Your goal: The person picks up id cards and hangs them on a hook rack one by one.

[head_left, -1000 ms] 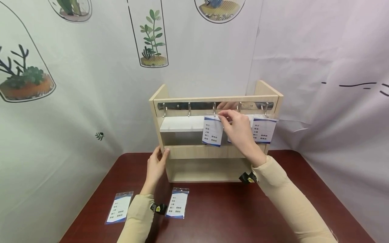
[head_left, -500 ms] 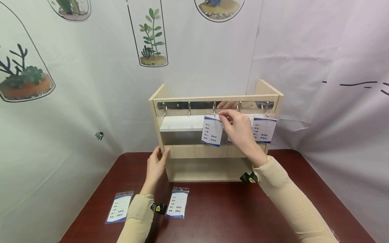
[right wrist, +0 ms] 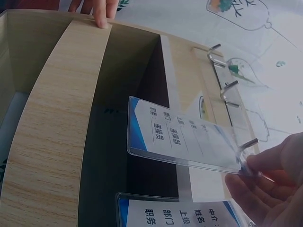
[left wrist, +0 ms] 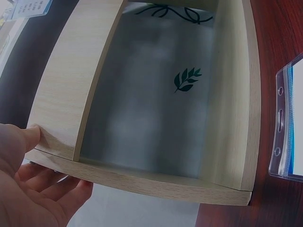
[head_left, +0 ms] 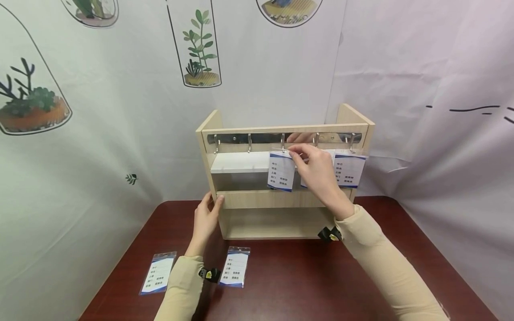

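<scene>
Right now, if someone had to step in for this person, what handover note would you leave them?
Left hand steadies the wooden rack at its left edge. Right hand pinches the top of a badge card at the middle hook; whether it is fully on is unclear. Done: two cards hang further right, one in plain view. Left: two cards on the table and two free left hooks.

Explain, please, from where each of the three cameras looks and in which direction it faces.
Head: worn on the head, facing forward and down at the light wooden shelf rack; both hands and beige sleeves show.
Left wrist: beside the left hand, facing the rack's lower compartment.
Right wrist: beside the right hand, facing the clear plastic badge card and metal hooks.
Shared: head and right wrist views both show that card pinched at a hook.
</scene>
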Demonstrator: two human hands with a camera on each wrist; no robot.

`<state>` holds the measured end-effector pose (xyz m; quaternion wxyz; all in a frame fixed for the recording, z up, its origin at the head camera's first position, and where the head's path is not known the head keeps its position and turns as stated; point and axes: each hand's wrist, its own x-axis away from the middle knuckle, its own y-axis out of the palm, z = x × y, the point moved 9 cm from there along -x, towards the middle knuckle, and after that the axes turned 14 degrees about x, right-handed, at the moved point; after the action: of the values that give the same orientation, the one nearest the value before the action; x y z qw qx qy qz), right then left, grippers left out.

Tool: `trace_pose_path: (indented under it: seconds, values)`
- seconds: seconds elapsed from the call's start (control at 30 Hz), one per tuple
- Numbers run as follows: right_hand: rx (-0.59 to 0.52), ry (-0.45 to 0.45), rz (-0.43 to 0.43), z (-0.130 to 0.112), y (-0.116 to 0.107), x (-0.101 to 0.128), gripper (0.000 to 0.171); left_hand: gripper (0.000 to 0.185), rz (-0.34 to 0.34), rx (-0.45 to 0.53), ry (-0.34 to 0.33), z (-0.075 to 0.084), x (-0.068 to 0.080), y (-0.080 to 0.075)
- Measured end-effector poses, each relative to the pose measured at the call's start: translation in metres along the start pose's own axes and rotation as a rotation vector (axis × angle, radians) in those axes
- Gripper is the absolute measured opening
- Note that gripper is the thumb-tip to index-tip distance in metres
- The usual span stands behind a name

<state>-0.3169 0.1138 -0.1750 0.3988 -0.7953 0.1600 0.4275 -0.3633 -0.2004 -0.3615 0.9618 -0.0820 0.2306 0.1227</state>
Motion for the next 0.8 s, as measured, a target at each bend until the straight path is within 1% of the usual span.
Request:
trace_pose_path:
  seconds: [0.27,0.43,0.8]
  values:
    - [0.015,-0.007,0.009,0.000,-0.004,0.001,0.014,0.052,-0.006,-0.007,0.005,-0.001,0.000,0.001]
    - [0.003,-0.016,0.022,0.000,-0.009,0.004,0.014,0.052,-0.006,-0.001,0.004,-0.001,0.000,0.001]
    - [0.023,-0.028,0.078,0.002,-0.030,0.008,0.014,0.053,-0.008,0.005,0.000,0.000,-0.001,0.001]
